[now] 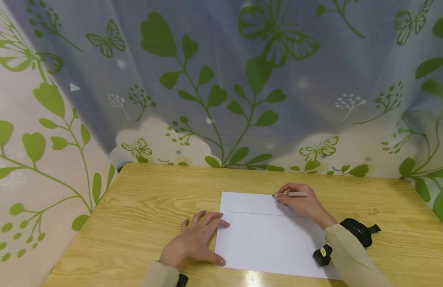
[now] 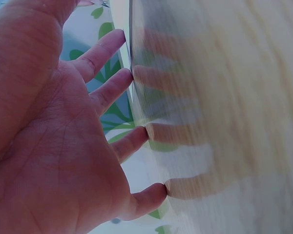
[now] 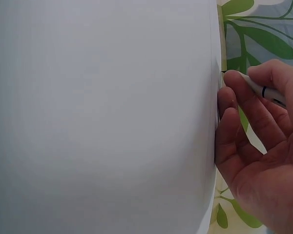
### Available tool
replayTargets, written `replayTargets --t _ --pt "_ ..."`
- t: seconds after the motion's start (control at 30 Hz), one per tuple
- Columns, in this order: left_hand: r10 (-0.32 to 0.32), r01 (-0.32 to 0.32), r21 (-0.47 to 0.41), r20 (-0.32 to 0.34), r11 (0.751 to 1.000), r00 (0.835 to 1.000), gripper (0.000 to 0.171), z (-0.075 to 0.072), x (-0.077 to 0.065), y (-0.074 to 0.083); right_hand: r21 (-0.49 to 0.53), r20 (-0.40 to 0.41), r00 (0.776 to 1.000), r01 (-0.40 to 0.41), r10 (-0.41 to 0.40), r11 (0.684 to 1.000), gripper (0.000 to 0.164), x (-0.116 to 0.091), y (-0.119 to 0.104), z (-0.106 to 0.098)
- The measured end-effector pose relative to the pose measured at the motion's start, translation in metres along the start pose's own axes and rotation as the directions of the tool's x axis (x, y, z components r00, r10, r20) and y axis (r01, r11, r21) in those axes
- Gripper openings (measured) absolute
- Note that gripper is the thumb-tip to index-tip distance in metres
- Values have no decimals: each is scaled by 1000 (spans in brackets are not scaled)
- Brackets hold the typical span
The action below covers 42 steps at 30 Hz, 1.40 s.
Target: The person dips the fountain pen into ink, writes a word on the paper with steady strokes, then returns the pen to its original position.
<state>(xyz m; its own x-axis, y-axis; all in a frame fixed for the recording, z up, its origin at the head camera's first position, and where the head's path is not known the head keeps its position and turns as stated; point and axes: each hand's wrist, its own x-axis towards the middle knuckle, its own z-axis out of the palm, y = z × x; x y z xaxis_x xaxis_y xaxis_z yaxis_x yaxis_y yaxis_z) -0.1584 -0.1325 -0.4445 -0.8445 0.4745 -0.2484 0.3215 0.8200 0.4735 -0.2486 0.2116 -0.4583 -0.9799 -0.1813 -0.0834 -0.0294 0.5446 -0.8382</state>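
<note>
A sheet of white paper [image 1: 264,243] lies on the wooden table, with one thin dark line [image 1: 257,213] drawn across its upper part. My right hand [image 1: 302,201] pinches a pale pen [image 1: 296,194] between thumb and fingers, its dark tip at the paper's top edge, above the line. In the right wrist view the pen [image 3: 256,87] shows between the fingertips, and the lower fingers rest against the sheet. With fingers spread, my left hand [image 1: 196,241] rests at the paper's left edge. In the left wrist view its fingertips touch the glossy tabletop.
The yellowish wooden table [image 1: 135,223] extends to both sides of the paper. A curtain [image 1: 207,79] with green leaves and butterflies hangs behind it. Black wrist gear [image 1: 357,232] sits beside the right sleeve [image 1: 350,251], and a small black piece [image 1: 322,257] is over the sheet.
</note>
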Motion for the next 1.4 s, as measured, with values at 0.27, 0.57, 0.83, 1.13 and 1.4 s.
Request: replayTargets --t 0.27,0.57,0.83,1.13,1.4 --pt "-2 2 -4 -1 1000 1000 86 1 0 1 11 10 999 -31 31 999 23 0 0 -1" --pt "-5 5 -11 1 1000 1000 86 0 -1 2 6 15 999 -36 36 999 20 -1 -1 -2" --pt "-6 6 -4 6 1000 1000 86 0 -2 5 -6 31 999 -26 26 1000 19 -2 -1 -3" --pt "-12 12 -2 6 1000 1000 86 1 -2 4 -12 61 997 -35 36 999 19 -1 -2 -3" --pt "-10 10 5 2 1000 1000 85 0 -1 4 -12 83 996 -27 28 1000 18 -1 -2 -5"
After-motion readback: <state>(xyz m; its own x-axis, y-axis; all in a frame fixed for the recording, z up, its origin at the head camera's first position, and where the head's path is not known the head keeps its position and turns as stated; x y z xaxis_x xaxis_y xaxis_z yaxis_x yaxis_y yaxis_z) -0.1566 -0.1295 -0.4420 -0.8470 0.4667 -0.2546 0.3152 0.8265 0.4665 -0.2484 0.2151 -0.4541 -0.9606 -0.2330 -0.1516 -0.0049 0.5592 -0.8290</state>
